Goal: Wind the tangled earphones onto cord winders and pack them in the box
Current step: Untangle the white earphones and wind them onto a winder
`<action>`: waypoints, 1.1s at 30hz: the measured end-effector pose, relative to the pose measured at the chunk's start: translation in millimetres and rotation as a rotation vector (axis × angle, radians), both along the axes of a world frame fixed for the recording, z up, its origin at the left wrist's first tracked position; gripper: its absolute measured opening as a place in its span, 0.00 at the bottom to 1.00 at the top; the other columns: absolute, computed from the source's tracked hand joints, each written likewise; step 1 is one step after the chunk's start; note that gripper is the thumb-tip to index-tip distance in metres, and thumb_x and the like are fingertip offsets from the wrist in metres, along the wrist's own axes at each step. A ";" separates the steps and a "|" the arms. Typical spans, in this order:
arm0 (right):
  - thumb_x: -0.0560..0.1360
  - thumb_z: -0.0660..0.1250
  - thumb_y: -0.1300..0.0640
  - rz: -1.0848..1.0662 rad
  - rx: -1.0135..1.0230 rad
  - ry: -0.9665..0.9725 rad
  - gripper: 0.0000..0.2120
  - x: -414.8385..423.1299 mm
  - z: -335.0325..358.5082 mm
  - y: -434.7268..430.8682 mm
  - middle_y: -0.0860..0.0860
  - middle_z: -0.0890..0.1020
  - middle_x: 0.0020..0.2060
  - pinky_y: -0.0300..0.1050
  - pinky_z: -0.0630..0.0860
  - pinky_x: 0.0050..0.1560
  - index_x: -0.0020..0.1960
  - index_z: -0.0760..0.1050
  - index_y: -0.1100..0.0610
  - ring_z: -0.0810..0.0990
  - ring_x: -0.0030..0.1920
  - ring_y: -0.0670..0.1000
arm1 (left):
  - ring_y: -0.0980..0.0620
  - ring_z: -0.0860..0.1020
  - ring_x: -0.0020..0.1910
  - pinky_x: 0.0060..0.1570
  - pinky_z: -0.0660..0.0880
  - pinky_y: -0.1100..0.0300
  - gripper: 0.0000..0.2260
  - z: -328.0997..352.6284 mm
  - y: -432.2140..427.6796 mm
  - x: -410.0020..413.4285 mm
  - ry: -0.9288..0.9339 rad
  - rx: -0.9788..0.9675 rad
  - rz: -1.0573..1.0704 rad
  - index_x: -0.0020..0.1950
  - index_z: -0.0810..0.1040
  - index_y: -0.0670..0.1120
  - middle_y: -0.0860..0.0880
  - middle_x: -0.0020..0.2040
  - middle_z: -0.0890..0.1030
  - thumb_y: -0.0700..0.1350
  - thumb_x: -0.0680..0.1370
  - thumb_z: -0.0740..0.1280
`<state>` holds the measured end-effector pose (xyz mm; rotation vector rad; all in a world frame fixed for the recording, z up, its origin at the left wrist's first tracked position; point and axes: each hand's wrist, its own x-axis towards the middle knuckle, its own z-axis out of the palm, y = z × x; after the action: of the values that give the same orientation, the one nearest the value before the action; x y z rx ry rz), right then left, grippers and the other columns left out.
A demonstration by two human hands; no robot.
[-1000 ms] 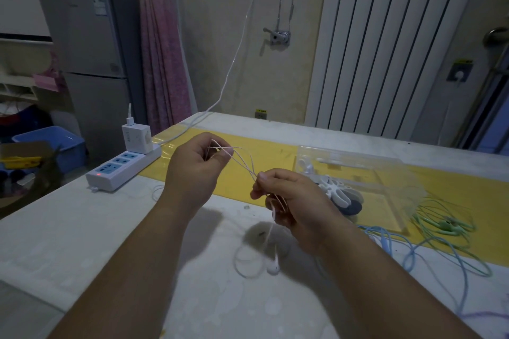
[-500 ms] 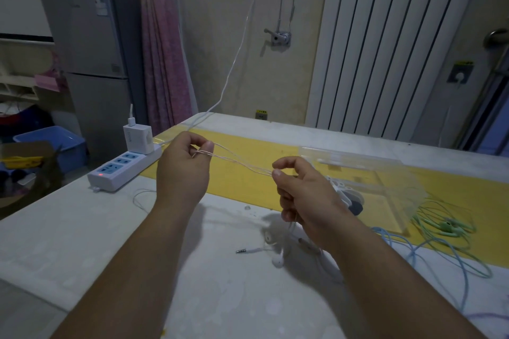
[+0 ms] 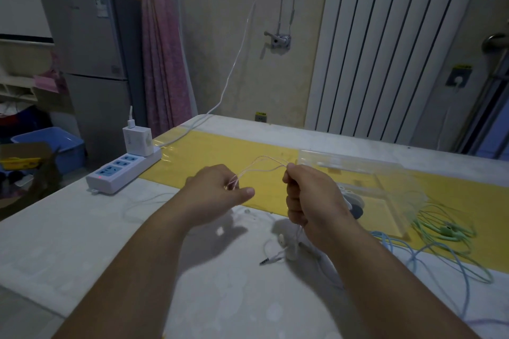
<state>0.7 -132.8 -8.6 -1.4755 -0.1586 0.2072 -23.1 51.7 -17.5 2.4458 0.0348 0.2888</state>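
Between both hands | white earphone cord (image 3: 264, 164) | thin, looped, slack

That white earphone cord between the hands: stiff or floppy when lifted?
Probably floppy: the white earphone cord bends in loose loops between left hand and right hand. Likely light and tangle-prone: its tail curls on the table.

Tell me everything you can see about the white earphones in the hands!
The white earphones have a thin, pale cord that looks like soft plastic. A few strands arch loosely between the left hand, which pinches them, and the right hand, which grips them in a fist. Below the right hand the cord hangs down to the table, where a white earbud dangles or rests and the metal plug lies flat. It isn't wound on anything yet.
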 end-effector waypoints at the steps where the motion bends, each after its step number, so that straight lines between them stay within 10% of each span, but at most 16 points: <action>1: 0.82 0.57 0.55 -0.012 0.035 0.013 0.14 0.6 -0.7 0.3 0.46 0.61 0.21 0.38 0.54 0.24 0.37 0.68 0.55 0.56 0.21 0.45 | 0.51 0.75 0.45 0.48 0.69 0.54 0.15 0.0 -0.6 -0.3 -0.005 -0.027 -0.052 0.36 0.77 0.46 0.52 0.42 0.76 0.58 0.69 0.71; 6: 0.82 0.57 0.55 -0.083 0.206 0.045 0.14 5.3 -1.2 -0.4 0.46 0.61 0.22 0.35 0.52 0.24 0.37 0.66 0.54 0.55 0.22 0.45 | 0.58 0.70 0.30 0.36 0.67 0.60 0.04 2.9 -1.8 -5.9 0.044 -0.255 -0.112 0.38 0.80 0.42 0.57 0.32 0.75 0.39 0.73 0.70; 13: 0.82 0.56 0.54 -0.110 0.217 0.061 0.14 3.5 -2.4 1.3 0.46 0.61 0.23 0.39 0.50 0.27 0.38 0.66 0.55 0.54 0.23 0.45 | 0.45 0.79 0.31 0.35 0.78 0.56 0.04 8.1 -0.5 -9.3 -0.037 -0.610 -0.187 0.41 0.78 0.36 0.39 0.32 0.78 0.29 0.74 0.68; 18: 0.75 0.56 0.65 -0.092 0.161 -0.029 0.09 -2.7 -2.1 8.1 0.49 0.60 0.25 0.41 0.52 0.27 0.37 0.64 0.56 0.55 0.25 0.47 | 0.53 0.79 0.31 0.30 0.74 0.63 0.04 12.7 -4.1 -9.1 -0.167 -0.611 -0.119 0.40 0.81 0.39 0.43 0.34 0.82 0.31 0.72 0.72; 23: 0.81 0.58 0.54 -0.130 -0.083 -0.167 0.13 -4.6 -8.8 13.2 0.47 0.68 0.26 0.43 0.59 0.31 0.39 0.73 0.55 0.62 0.27 0.48 | 0.56 0.80 0.40 0.46 0.76 0.61 0.06 11.6 -4.1 -9.4 -0.214 -0.548 -0.053 0.39 0.86 0.48 0.45 0.39 0.85 0.37 0.72 0.73; 33: 0.82 0.58 0.50 -0.060 0.059 0.002 0.15 -8.5 -5.4 16.8 0.50 0.70 0.26 0.40 0.58 0.26 0.41 0.70 0.58 0.62 0.24 0.45 | 0.62 0.74 0.26 0.27 0.66 0.69 0.02 17.7 -6.0 -9.5 -0.284 -0.788 0.030 0.41 0.83 0.42 0.51 0.32 0.82 0.36 0.71 0.74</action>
<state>-7.8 -116.0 -14.0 -1.4190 -0.1175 0.1544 -32.6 45.8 0.2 1.6107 0.0505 0.5191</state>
